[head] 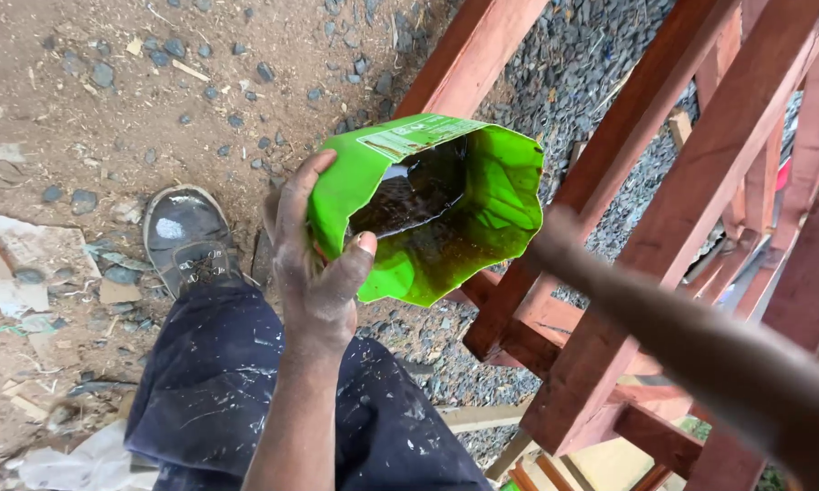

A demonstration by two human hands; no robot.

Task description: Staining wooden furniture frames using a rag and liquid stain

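A left hand (314,273) clamps a cut-open green container (428,205) level, keeping its dark liquid (409,195) in, beside red-stained timber framing (700,182); the right hand's grip is hidden.

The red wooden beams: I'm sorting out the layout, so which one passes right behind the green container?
The slanted beam running from the top centre down behind the cut-open green container held in the left hand. The other red beams stand farther right, clear of it.

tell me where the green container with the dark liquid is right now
In the head view the green container sits centre frame, gripped at its left edge by the left hand, above the dark trousers and just left of the red-brown wooden frame.
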